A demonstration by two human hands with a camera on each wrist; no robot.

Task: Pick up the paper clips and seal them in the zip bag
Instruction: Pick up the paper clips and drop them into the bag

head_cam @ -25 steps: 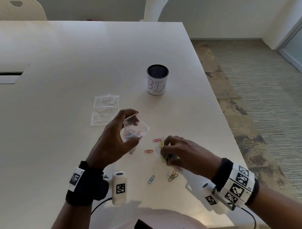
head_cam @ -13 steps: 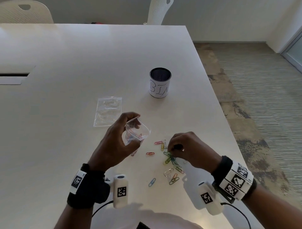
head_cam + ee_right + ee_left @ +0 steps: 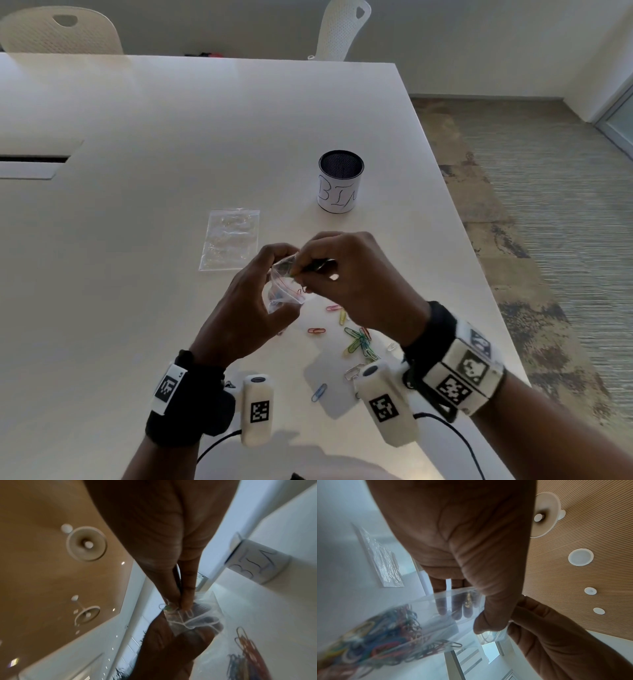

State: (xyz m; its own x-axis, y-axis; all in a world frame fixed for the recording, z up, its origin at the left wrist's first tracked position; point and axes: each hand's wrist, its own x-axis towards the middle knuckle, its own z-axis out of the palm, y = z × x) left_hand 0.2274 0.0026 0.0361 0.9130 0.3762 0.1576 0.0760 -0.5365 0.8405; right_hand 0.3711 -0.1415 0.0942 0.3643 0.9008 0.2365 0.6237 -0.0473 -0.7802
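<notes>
White table, left hand holding zip bag, right fingers pinching clips at its mouth — BIN cup behind

Our left hand raised, fingers curled, gripping; our right hand meets it, fingertips pinched together.

table: plain white
zip bag: clear, with a red line near its mouth
paper clips: green, yellow, red, pink, blue, silver
cup: black mesh, white label with black letters
wristbands: black, with black-and-white square codes
floor: grey stripes, brown patches
</notes>
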